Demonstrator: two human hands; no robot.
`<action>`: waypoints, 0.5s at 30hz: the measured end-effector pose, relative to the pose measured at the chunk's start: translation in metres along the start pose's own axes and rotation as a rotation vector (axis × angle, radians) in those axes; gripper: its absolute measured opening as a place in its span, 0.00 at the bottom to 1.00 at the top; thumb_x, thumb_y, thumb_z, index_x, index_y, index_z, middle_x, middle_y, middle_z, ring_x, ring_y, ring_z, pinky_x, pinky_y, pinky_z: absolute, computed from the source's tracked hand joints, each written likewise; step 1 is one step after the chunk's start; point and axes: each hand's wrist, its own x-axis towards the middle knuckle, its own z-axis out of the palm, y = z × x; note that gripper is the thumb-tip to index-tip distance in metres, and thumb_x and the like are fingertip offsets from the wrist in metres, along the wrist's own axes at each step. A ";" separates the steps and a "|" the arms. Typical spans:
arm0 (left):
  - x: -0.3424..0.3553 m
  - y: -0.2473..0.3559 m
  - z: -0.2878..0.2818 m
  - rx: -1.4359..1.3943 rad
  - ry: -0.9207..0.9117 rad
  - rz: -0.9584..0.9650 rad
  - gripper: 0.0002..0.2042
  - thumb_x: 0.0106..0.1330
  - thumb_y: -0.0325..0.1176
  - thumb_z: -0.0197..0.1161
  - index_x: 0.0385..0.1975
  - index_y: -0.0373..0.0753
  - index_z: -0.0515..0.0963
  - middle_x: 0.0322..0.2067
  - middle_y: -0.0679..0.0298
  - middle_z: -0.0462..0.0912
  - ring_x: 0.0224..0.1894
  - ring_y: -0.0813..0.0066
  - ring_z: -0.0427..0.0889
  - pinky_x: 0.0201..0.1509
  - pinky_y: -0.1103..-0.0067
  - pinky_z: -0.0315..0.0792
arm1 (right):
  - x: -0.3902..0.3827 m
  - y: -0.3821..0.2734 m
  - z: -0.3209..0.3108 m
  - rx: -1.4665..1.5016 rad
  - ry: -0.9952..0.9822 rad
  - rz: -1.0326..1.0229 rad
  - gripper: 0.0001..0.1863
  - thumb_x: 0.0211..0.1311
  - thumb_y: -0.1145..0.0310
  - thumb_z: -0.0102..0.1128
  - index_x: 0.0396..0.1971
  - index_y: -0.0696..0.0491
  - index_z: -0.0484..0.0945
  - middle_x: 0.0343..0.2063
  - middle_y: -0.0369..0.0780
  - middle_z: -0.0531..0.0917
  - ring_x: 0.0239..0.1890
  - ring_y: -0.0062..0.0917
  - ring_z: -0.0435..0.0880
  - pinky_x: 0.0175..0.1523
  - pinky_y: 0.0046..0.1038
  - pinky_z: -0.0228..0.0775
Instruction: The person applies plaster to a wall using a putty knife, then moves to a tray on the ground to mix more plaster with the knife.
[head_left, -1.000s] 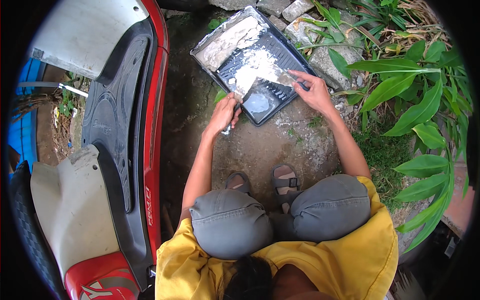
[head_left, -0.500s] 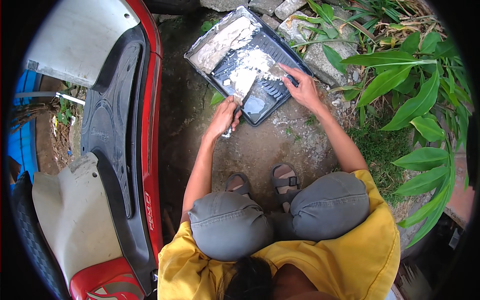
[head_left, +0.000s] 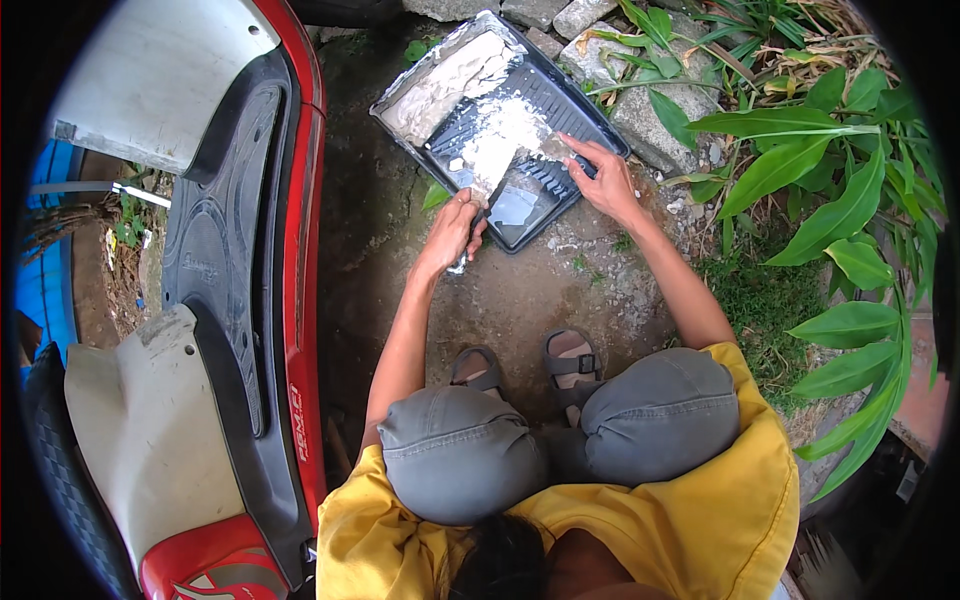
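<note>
A black paint tray [head_left: 560, 95] lies tilted across the ground in front of me, its ribbed floor partly coated. Thick off-white putty [head_left: 450, 88] fills its far left end, and brighter white paste [head_left: 508, 120] is spread over the middle. My left hand [head_left: 452, 232] is closed round the handle of a putty knife [head_left: 488, 178], whose blade reaches into the tray and is covered with white. In my right hand [head_left: 606, 184] is a second putty knife [head_left: 554, 147] with a dark handle, its smeared blade over the white paste. Fingers partly hide both handles.
A red and grey motor scooter [head_left: 300, 260] stands close on my left. Stones [head_left: 655, 120] border the tray's far right side, with leafy plants [head_left: 830, 200] beyond. Below are my bent knees [head_left: 655, 400] and sandals [head_left: 572, 362] on bare ground [head_left: 520, 295].
The right putty knife has shifted slightly down within the tray. My left hand and its putty knife stay nearly in place.
</note>
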 end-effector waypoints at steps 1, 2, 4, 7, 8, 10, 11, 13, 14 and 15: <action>0.001 0.000 0.001 0.001 0.001 0.003 0.10 0.67 0.36 0.40 0.38 0.36 0.64 0.18 0.68 0.64 0.12 0.82 0.62 0.14 0.83 0.61 | 0.000 0.001 0.000 -0.001 0.001 0.001 0.20 0.57 0.66 0.58 0.51 0.45 0.75 0.31 0.44 0.79 0.27 0.37 0.77 0.36 0.31 0.68; 0.002 0.000 0.003 0.001 0.000 0.003 0.10 0.67 0.36 0.40 0.38 0.36 0.64 0.18 0.68 0.64 0.12 0.82 0.62 0.14 0.83 0.61 | 0.000 0.002 0.001 -0.016 -0.005 0.008 0.20 0.57 0.66 0.58 0.51 0.44 0.75 0.30 0.44 0.78 0.27 0.37 0.76 0.35 0.31 0.68; 0.005 0.000 0.006 0.019 -0.001 0.007 0.10 0.67 0.36 0.40 0.38 0.36 0.64 0.19 0.68 0.64 0.12 0.82 0.62 0.14 0.83 0.61 | -0.001 0.004 0.001 -0.033 -0.010 0.016 0.20 0.57 0.67 0.57 0.51 0.44 0.75 0.30 0.44 0.78 0.26 0.37 0.75 0.35 0.31 0.68; 0.009 -0.004 0.007 -0.006 -0.008 0.017 0.10 0.68 0.36 0.40 0.39 0.36 0.64 0.19 0.68 0.64 0.13 0.82 0.62 0.14 0.83 0.61 | -0.003 0.002 0.003 -0.055 0.041 -0.029 0.20 0.56 0.67 0.57 0.51 0.44 0.75 0.30 0.44 0.77 0.25 0.37 0.74 0.33 0.32 0.67; 0.011 -0.005 0.008 -0.006 -0.008 0.016 0.10 0.68 0.36 0.40 0.39 0.36 0.64 0.19 0.68 0.64 0.13 0.82 0.62 0.14 0.83 0.61 | -0.004 0.001 0.004 -0.084 0.034 -0.017 0.20 0.56 0.67 0.57 0.51 0.44 0.74 0.30 0.44 0.77 0.25 0.37 0.74 0.33 0.33 0.67; 0.014 -0.006 0.009 -0.020 -0.014 0.045 0.09 0.68 0.36 0.40 0.38 0.37 0.63 0.19 0.67 0.64 0.13 0.82 0.62 0.14 0.83 0.61 | -0.005 -0.002 0.006 -0.114 0.027 -0.005 0.20 0.56 0.68 0.57 0.51 0.44 0.74 0.30 0.44 0.77 0.24 0.38 0.74 0.32 0.33 0.67; 0.016 -0.007 0.009 -0.021 -0.018 0.044 0.09 0.68 0.36 0.40 0.38 0.37 0.63 0.19 0.67 0.64 0.13 0.82 0.62 0.14 0.83 0.61 | -0.006 -0.003 0.007 -0.125 0.041 -0.014 0.21 0.56 0.68 0.57 0.51 0.44 0.74 0.30 0.44 0.77 0.24 0.37 0.74 0.32 0.33 0.67; 0.019 -0.009 0.011 -0.041 -0.015 0.050 0.09 0.69 0.35 0.40 0.37 0.37 0.63 0.19 0.67 0.64 0.13 0.82 0.62 0.14 0.83 0.61 | -0.006 -0.002 0.009 -0.138 0.056 -0.020 0.21 0.56 0.68 0.57 0.51 0.44 0.74 0.30 0.44 0.77 0.24 0.37 0.74 0.32 0.33 0.67; 0.020 -0.008 0.011 -0.041 -0.018 0.050 0.09 0.69 0.35 0.40 0.37 0.37 0.63 0.19 0.67 0.64 0.13 0.82 0.62 0.14 0.83 0.61 | -0.006 -0.001 0.011 -0.100 0.055 -0.013 0.21 0.56 0.68 0.57 0.52 0.44 0.74 0.30 0.44 0.78 0.23 0.37 0.74 0.32 0.33 0.67; 0.020 -0.008 0.012 -0.052 -0.017 0.041 0.08 0.68 0.35 0.40 0.37 0.37 0.63 0.19 0.67 0.64 0.13 0.82 0.62 0.14 0.83 0.61 | -0.005 -0.001 0.012 -0.062 0.053 -0.005 0.21 0.55 0.68 0.57 0.52 0.44 0.74 0.30 0.44 0.78 0.23 0.36 0.74 0.32 0.33 0.67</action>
